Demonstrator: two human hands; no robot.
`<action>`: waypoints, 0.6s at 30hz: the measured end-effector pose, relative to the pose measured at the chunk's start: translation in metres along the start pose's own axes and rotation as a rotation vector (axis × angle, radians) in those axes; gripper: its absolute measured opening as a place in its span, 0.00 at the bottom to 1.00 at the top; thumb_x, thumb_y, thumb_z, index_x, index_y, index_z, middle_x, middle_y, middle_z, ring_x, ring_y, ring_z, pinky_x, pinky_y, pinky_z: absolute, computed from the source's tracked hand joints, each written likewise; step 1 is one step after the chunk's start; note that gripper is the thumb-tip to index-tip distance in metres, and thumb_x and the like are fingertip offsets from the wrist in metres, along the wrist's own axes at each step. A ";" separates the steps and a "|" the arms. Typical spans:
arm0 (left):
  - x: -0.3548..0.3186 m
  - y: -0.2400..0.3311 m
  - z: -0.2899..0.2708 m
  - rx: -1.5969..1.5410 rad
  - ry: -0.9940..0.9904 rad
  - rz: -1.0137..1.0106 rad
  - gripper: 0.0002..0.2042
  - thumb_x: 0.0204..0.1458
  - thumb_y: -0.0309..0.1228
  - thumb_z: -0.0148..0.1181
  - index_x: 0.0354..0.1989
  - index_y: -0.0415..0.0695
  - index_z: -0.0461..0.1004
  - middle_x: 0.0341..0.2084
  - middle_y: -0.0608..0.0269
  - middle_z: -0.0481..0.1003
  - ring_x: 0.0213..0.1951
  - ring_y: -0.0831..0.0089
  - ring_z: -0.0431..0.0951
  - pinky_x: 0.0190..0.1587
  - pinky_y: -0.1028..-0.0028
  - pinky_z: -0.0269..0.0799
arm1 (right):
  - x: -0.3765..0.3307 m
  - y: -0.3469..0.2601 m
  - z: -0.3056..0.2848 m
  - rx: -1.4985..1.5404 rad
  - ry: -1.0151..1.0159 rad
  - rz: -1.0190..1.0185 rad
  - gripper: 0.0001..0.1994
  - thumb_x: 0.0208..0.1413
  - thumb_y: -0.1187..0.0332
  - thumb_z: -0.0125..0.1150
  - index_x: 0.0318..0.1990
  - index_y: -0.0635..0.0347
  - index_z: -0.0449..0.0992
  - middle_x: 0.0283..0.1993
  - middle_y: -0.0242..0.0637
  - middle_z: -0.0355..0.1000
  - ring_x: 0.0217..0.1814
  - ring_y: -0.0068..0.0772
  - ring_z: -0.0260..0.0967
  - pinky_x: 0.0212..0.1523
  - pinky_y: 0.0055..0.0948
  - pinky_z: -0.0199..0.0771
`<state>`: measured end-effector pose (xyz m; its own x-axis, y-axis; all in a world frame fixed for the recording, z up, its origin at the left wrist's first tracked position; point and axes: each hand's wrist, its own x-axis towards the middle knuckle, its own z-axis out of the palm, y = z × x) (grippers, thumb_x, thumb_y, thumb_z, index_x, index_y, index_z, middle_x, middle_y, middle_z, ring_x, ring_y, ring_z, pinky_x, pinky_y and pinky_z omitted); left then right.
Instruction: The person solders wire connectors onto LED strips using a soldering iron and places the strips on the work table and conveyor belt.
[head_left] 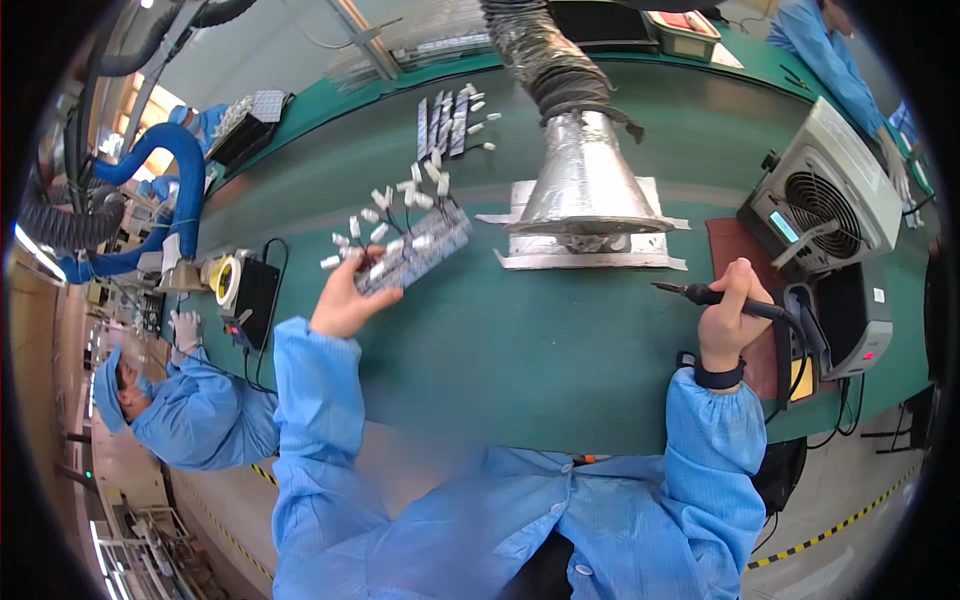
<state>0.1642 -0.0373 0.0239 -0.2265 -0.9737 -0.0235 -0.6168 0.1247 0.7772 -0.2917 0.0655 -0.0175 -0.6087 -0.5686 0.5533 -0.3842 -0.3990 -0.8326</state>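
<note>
My left hand (pixel 345 300) grips one end of a long board strip (pixel 430 248), held tilted over the green bench (pixel 560 370). Short dark wires with white plug connectors (pixel 388 200) stick up along the strip's far side. Whether it is one board or several stacked, I cannot tell. In my right hand (pixel 732 318) is a black soldering iron (pixel 706 294), held like a pen with its tip pointing left, apart from the strip. A black band (pixel 718 376) circles that wrist. Beyond the left hand lie more strips (pixel 458 125) with white connectors.
A silvery extraction hood (pixel 590 185) hangs low at the centre. On the right stand a fan unit (pixel 835 190) and the soldering station (pixel 860 325), its black cord running to the iron. At left are a black device (pixel 262 300), a blue hose (pixel 190 190) and a co-worker (pixel 205 420).
</note>
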 end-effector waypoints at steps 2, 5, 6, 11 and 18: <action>-0.031 -0.011 -0.005 -0.039 -0.066 -0.005 0.32 0.43 0.26 0.76 0.58 0.34 0.67 0.49 0.58 0.73 0.51 0.72 0.74 0.57 0.73 0.69 | -0.001 0.004 0.001 -0.031 0.050 -0.028 0.23 0.67 0.69 0.49 0.17 0.67 0.65 0.19 0.31 0.61 0.24 0.20 0.57 0.28 0.25 0.55; -0.060 -0.026 -0.008 0.112 -0.124 0.045 0.34 0.40 0.28 0.78 0.57 0.35 0.69 0.53 0.55 0.73 0.54 0.63 0.76 0.58 0.68 0.70 | -0.002 0.010 0.002 0.011 0.032 -0.036 0.22 0.67 0.69 0.50 0.17 0.67 0.65 0.20 0.32 0.62 0.25 0.21 0.57 0.28 0.24 0.56; -0.066 -0.031 -0.009 0.257 -0.143 0.043 0.34 0.39 0.29 0.79 0.57 0.36 0.69 0.55 0.53 0.73 0.55 0.59 0.76 0.59 0.66 0.70 | -0.002 0.011 0.002 0.025 0.062 -0.042 0.22 0.67 0.69 0.50 0.18 0.67 0.65 0.20 0.32 0.62 0.25 0.21 0.58 0.29 0.24 0.56; -0.081 -0.047 0.005 0.400 0.022 0.090 0.40 0.44 0.37 0.75 0.68 0.42 0.65 0.66 0.47 0.64 0.71 0.51 0.57 0.71 0.54 0.49 | -0.003 0.015 0.001 0.059 0.058 -0.012 0.23 0.68 0.68 0.52 0.18 0.68 0.67 0.22 0.32 0.63 0.28 0.22 0.60 0.32 0.24 0.59; -0.076 -0.042 0.031 0.544 0.157 0.093 0.36 0.53 0.41 0.65 0.70 0.44 0.60 0.67 0.45 0.63 0.72 0.47 0.55 0.73 0.46 0.39 | -0.002 0.019 -0.002 0.067 0.034 0.012 0.22 0.67 0.67 0.54 0.18 0.68 0.68 0.23 0.34 0.66 0.29 0.22 0.61 0.33 0.23 0.61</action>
<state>0.1844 0.0378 -0.0268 -0.2095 -0.9654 0.1556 -0.9083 0.2510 0.3347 -0.2990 0.0606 -0.0347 -0.6369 -0.5490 0.5413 -0.3299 -0.4404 -0.8350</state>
